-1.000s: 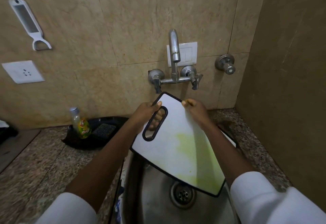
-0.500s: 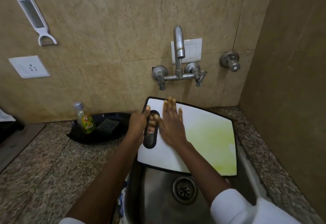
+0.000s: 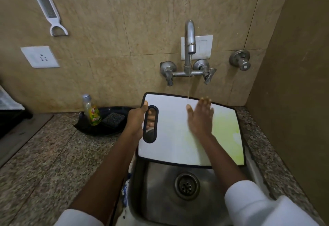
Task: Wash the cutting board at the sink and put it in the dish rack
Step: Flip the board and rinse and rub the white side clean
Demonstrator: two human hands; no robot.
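Tiled wall (image 3: pixel 124 29) behind, tap (image 3: pixel 189 37) trickling onto the board (image 3: pixel 170 147) held over the sink (image 3: pixel 160 190); left hand (image 3: pixel 136 120) grips its handle slot, right hand (image 3: pixel 201 118) lies flat and open on it; green stain remains, so washing has barely begun; no rack in view.

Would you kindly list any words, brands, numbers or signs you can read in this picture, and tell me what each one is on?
No text here can be read.
Dish soap bottle: a red and yellow label with a logo, too blurred to read.
Wall socket: only pin holes, no lettering.
Switch plate behind the tap: blank.
Cutting board, grater: no markings visible.
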